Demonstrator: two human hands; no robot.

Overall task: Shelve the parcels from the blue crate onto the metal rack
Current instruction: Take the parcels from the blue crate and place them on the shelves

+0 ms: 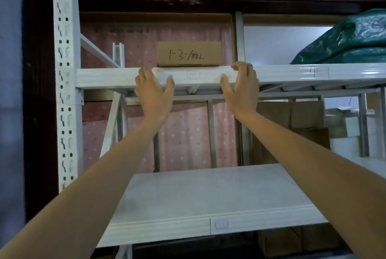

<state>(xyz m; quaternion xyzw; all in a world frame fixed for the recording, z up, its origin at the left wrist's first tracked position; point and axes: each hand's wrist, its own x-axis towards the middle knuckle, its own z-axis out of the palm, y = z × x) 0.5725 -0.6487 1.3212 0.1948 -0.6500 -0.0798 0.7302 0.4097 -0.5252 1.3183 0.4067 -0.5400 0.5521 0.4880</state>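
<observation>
Parcel point(189, 54): on upper shelf point(292, 75), behind its front beam
Hands: left point(153, 89), right point(240, 86), apart, empty, flanking parcel
Advice: push parcel squarely back, label facing out

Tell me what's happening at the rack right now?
A person is reaching up with both arms to the upper shelf of the metal rack. A cardboard parcel marked 1-3-1002 sits on that shelf. The left hand and right hand are open at the shelf's front edge, holding nothing. The lower shelf holds no parcels.
</observation>
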